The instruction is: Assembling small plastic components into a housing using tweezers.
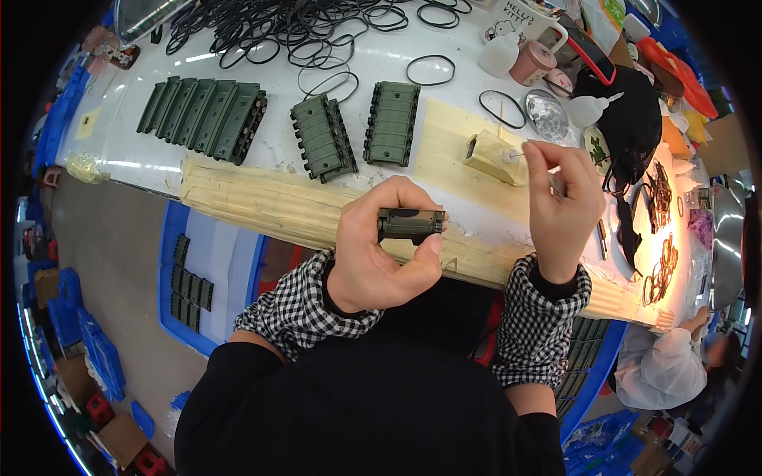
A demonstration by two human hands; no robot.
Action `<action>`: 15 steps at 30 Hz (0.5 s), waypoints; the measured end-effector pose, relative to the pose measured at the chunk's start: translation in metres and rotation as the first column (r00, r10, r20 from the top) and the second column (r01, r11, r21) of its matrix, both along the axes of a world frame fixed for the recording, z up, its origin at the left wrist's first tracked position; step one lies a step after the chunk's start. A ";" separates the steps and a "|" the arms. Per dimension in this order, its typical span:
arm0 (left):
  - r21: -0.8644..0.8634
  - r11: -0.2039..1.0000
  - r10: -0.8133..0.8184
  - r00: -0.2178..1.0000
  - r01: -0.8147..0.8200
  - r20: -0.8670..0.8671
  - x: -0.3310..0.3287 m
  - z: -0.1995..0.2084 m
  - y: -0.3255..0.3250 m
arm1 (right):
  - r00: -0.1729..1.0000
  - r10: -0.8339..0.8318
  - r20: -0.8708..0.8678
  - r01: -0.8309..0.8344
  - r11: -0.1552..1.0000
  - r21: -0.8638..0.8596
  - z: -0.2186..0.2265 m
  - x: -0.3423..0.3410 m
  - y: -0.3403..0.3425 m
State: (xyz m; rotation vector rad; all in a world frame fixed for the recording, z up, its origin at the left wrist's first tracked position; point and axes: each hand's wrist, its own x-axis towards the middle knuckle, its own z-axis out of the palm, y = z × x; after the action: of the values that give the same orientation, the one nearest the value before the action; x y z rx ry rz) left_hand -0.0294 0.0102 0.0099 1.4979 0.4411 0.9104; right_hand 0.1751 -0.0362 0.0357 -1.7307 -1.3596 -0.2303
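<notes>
My left hand (367,258) grips a small dark green ribbed plastic part (406,225) between thumb and fingers, held above the table's front edge. To its right, my right hand (565,194) pinches a thin pale stick (515,155). The stick's far end meets a small box wrapped in yellowish tape (494,159); whether it goes inside I cannot tell. Beyond my left hand lie two green ribbed plastic pieces, one tilted (324,136) and one straighter (392,123). Farther left, several more green pieces (202,115) lie side by side in a row.
Black rubber bands (278,28) pile up at the back. A white mug (520,22), a red-edged phone (589,54) and a white squeeze bottle (591,109) crowd the right. Yellowed tape (262,202) covers the table's front edge. Blue bins (169,262) stand below; another person (663,369) is at right.
</notes>
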 end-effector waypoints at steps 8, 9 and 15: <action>-0.660 0.568 -0.263 0.869 0.491 0.419 0.007 -0.004 0.010 | 0.730 0.390 -0.562 -0.237 0.915 0.327 0.024 -0.035 -0.029; -0.699 0.468 -0.261 0.841 0.540 0.475 0.009 -0.006 0.009 | 0.628 0.435 -0.645 -0.276 0.900 0.338 0.022 -0.042 -0.029; -0.720 0.271 -0.256 0.768 0.639 0.586 0.014 -0.010 0.005 | 0.420 0.428 -0.801 -0.342 0.891 0.298 0.006 -0.052 -0.025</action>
State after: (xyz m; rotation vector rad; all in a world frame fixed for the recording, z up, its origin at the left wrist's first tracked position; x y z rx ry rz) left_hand -0.0158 0.0150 -0.0005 0.3253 0.1196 0.2918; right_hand 0.1230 -0.0615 0.0414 -1.0889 -0.8909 0.7603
